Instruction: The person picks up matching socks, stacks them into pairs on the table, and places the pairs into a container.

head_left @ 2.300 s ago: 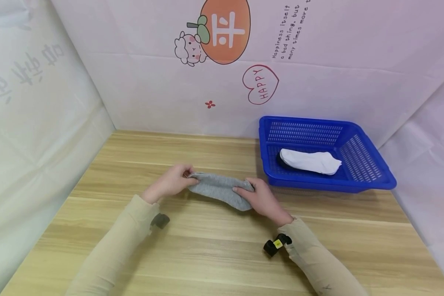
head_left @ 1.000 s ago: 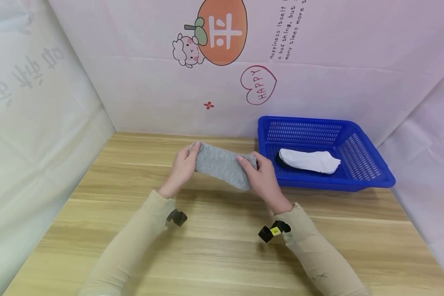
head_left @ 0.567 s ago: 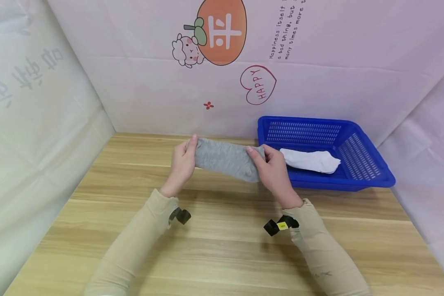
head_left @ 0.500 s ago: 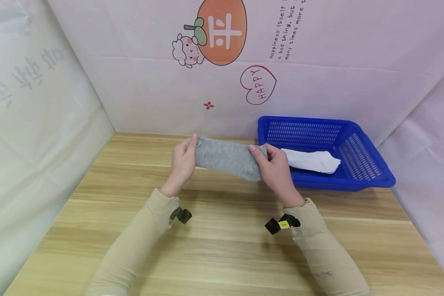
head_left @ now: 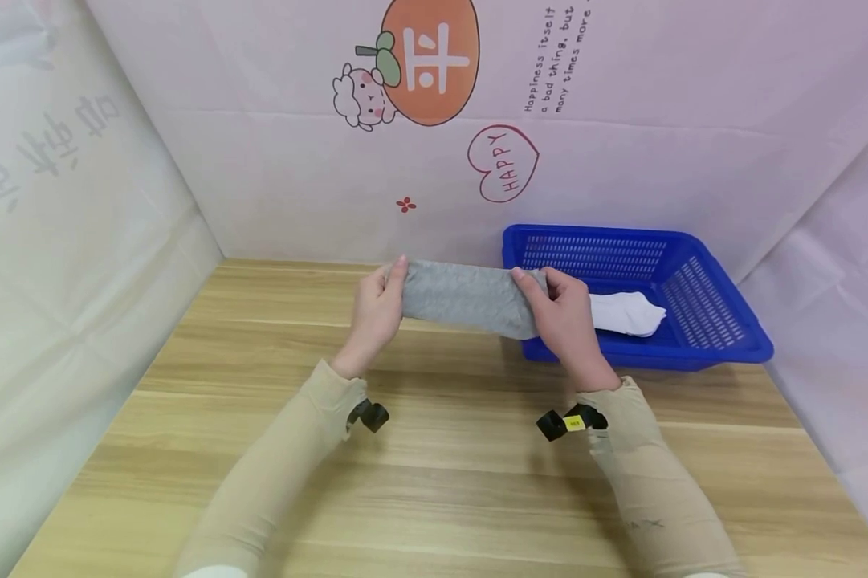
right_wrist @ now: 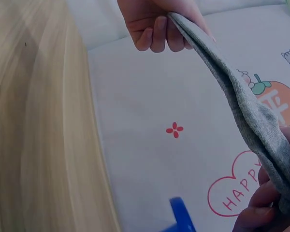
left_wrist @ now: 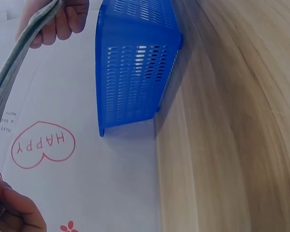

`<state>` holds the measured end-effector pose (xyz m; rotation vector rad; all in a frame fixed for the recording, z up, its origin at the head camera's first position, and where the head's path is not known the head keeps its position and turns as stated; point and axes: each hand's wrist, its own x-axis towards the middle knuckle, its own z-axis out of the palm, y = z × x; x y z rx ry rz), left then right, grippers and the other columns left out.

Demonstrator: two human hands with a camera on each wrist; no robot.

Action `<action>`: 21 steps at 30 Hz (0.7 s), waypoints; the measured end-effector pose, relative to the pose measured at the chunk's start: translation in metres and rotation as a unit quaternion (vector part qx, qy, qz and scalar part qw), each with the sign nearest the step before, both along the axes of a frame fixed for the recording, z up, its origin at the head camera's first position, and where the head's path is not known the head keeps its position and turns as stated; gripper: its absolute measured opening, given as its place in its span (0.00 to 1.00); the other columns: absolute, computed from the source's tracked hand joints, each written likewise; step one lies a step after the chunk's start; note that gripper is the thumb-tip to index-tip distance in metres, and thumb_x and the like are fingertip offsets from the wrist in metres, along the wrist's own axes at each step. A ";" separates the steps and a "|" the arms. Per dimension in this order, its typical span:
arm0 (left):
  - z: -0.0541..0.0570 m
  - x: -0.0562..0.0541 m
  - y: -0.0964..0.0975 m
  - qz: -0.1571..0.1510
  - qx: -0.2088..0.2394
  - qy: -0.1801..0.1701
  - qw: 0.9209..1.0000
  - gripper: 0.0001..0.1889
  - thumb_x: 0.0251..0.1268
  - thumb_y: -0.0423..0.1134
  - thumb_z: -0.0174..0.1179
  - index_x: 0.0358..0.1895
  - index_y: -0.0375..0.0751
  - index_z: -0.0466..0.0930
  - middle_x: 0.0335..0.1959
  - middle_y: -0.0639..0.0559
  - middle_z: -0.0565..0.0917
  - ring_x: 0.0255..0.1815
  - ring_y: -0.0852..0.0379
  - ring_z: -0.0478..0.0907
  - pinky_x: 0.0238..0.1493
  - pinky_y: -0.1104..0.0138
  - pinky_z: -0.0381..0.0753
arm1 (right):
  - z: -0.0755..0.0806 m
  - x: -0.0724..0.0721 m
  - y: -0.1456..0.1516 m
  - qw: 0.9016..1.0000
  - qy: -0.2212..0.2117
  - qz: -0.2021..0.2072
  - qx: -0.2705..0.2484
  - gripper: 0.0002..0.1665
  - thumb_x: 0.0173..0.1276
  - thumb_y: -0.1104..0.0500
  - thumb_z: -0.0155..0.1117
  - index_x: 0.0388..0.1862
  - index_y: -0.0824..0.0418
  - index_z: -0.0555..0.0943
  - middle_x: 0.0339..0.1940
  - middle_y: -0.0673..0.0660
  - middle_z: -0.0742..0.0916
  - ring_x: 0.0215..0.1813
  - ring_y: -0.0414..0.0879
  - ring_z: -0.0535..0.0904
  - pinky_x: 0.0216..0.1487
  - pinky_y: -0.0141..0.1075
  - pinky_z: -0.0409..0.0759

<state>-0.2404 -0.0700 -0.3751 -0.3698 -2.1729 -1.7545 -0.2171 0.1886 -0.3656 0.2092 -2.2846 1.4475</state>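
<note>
A grey sock (head_left: 470,299) is stretched level between both hands, held up off the table. My left hand (head_left: 376,315) pinches its left end, thumb on the near face. At the other end my right hand (head_left: 567,321) grips it the same way, in front of the basket's left part. From the right wrist view, the sock (right_wrist: 232,94) appears edge-on, with layers of cloth lying together. A blue basket (head_left: 658,354) stands at the back right, holding a white sock (head_left: 627,313) whose left part my right hand hides.
The wooden table (head_left: 441,482) runs up to a white printed cloth (head_left: 296,185) at the back. More white cloth hangs along the left and right sides. Black wrist cameras (head_left: 551,425) stick out inward from both sleeves.
Both hands have lifted the grey sock from near the tabletop, then carried it rightward toward the basket. It has gone from tilted to nearly level. The basket has stayed in place.
</note>
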 end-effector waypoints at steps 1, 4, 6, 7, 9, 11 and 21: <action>0.001 -0.001 0.002 -0.005 -0.001 0.001 1.000 0.26 0.84 0.51 0.45 0.21 0.43 0.60 0.16 0.53 0.61 0.18 0.57 0.57 0.24 0.65 0.60 | 0.001 -0.001 0.002 1.000 -0.002 -0.002 0.004 0.33 0.74 0.38 0.62 0.21 0.62 0.69 0.16 0.54 0.70 0.20 0.46 0.68 0.18 0.34 0.64; 0.005 -0.004 0.007 -0.015 -0.003 0.003 1.000 0.27 0.84 0.53 0.45 0.21 0.43 0.59 0.16 0.52 0.61 0.17 0.57 0.57 0.24 0.65 0.60 | 0.008 -0.004 0.009 1.000 -0.012 -0.008 0.015 0.33 0.74 0.38 0.62 0.22 0.63 0.69 0.17 0.54 0.72 0.21 0.46 0.70 0.19 0.33 0.67; 0.008 -0.006 0.010 -0.021 -0.004 0.005 1.000 0.28 0.83 0.54 0.45 0.21 0.43 0.59 0.16 0.53 0.60 0.17 0.57 0.57 0.24 0.64 0.60 | 0.013 -0.005 0.013 0.999 -0.018 -0.014 0.022 0.33 0.74 0.37 0.62 0.22 0.63 0.70 0.18 0.55 0.74 0.22 0.46 0.72 0.20 0.33 0.69; 0.010 -0.007 0.013 -0.024 -0.004 0.006 1.000 0.28 0.83 0.55 0.45 0.22 0.43 0.59 0.16 0.53 0.61 0.17 0.57 0.57 0.24 0.64 0.60 | 0.016 -0.006 0.014 0.999 -0.021 -0.016 0.025 0.33 0.74 0.37 0.62 0.23 0.63 0.71 0.19 0.55 0.75 0.23 0.45 0.73 0.21 0.33 0.70; 0.015 -0.010 0.016 -0.029 -0.004 0.014 0.999 0.28 0.83 0.54 0.45 0.21 0.42 0.58 0.16 0.52 0.60 0.18 0.57 0.56 0.25 0.64 0.59 | 0.020 -0.008 0.019 0.999 -0.023 -0.018 0.026 0.34 0.74 0.36 0.62 0.22 0.63 0.70 0.18 0.54 0.74 0.23 0.45 0.73 0.21 0.33 0.70; 0.019 -0.013 0.020 -0.035 -0.003 0.016 0.999 0.28 0.83 0.54 0.45 0.22 0.42 0.58 0.16 0.52 0.59 0.18 0.57 0.56 0.26 0.65 0.58 | 0.023 -0.010 0.023 0.999 -0.024 -0.019 0.023 0.35 0.73 0.36 0.62 0.22 0.63 0.69 0.18 0.53 0.73 0.23 0.45 0.73 0.21 0.33 0.70; 0.037 -0.025 0.038 -0.048 -0.002 0.010 0.999 0.27 0.84 0.52 0.46 0.22 0.43 0.59 0.17 0.53 0.59 0.18 0.57 0.56 0.25 0.65 0.59 | 0.037 -0.021 0.040 0.999 -0.037 -0.031 0.012 0.36 0.71 0.34 0.63 0.23 0.63 0.70 0.20 0.50 0.77 0.27 0.44 0.76 0.25 0.34 0.73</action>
